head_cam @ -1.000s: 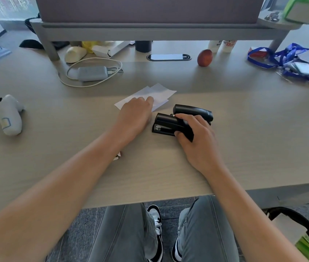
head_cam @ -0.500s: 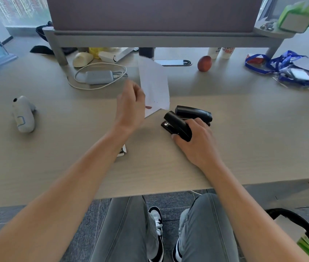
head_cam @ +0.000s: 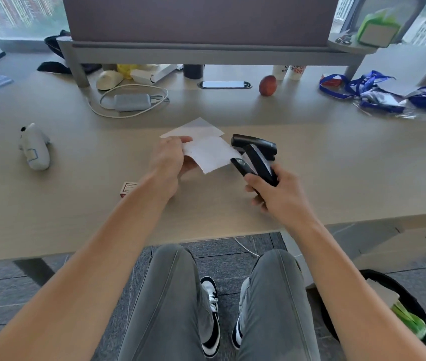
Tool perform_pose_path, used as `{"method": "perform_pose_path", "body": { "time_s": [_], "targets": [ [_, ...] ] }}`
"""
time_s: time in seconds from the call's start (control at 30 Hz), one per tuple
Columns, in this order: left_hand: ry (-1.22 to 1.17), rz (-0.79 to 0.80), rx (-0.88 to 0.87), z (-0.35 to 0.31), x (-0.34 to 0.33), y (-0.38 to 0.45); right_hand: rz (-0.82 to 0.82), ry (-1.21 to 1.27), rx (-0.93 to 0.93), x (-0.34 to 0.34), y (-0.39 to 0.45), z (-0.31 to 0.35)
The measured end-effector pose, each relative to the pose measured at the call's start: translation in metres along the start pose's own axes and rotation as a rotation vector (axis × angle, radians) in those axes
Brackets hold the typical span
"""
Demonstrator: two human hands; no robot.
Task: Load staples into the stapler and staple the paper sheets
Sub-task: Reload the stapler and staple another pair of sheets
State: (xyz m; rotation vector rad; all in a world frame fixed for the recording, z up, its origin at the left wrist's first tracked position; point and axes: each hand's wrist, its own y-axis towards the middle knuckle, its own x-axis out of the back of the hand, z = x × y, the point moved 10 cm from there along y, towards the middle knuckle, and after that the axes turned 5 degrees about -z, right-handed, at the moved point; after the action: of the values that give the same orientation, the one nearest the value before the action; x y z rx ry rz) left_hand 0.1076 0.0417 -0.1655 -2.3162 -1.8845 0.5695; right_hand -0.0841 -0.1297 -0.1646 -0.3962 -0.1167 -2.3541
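Since half a second ago the right hand (head_cam: 282,196) has lifted the black stapler (head_cam: 254,162) clear of the tabletop (head_cam: 336,165) and tipped its nose toward the paper, while the left hand (head_cam: 170,162) has brought its sheet down from upright to nearly level, corner aimed at the stapler's mouth.

That tabletop carries a second black stapler (head_cam: 256,144) just behind the lifted one, another paper sheet (head_cam: 193,127) lying flat beyond the left hand, and a small staple box (head_cam: 128,188) partly hidden by the left forearm.

The right hand is wrapped round the rear half of the stapler, thumb on top, fingers curled underneath. The stapler looks rigid and fairly heavy for its size, with smooth plastic, so a full grip near the hinge end seems sound, leaving the nose free to close.

The held paper sheet (head_cam: 210,156) is pinched at its left edge between the left thumb and fingers, its right corner touching or just inside the stapler's mouth; I cannot tell which. Paper like this is light and limp and will likely droop or slide, so hold near the corner being stapled. Whether one sheet or several are pinched is unclear.
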Motion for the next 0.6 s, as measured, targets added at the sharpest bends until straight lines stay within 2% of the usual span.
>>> {"method": "perform_pose_path", "body": {
  "time_s": [0.13,0.27,0.37,0.5,0.6],
  "targets": [
    [-0.138,0.113,0.017,-0.009,-0.023,-0.024,0.003,0.214,-0.216,0.014,-0.028,-0.012],
    [-0.254,0.164,0.064,-0.004,-0.041,-0.043,0.008,0.331,-0.326,0.026,-0.049,-0.023],
    [-0.131,0.207,0.018,0.004,-0.051,-0.049,0.031,0.375,-0.355,0.028,-0.056,-0.028],
    [0.179,0.200,-0.095,0.011,-0.045,-0.044,0.001,0.436,-0.410,0.037,-0.062,-0.034],
    [0.356,0.206,-0.162,0.014,-0.040,-0.041,0.058,0.437,-0.434,0.038,-0.066,-0.037]
  ]
}}
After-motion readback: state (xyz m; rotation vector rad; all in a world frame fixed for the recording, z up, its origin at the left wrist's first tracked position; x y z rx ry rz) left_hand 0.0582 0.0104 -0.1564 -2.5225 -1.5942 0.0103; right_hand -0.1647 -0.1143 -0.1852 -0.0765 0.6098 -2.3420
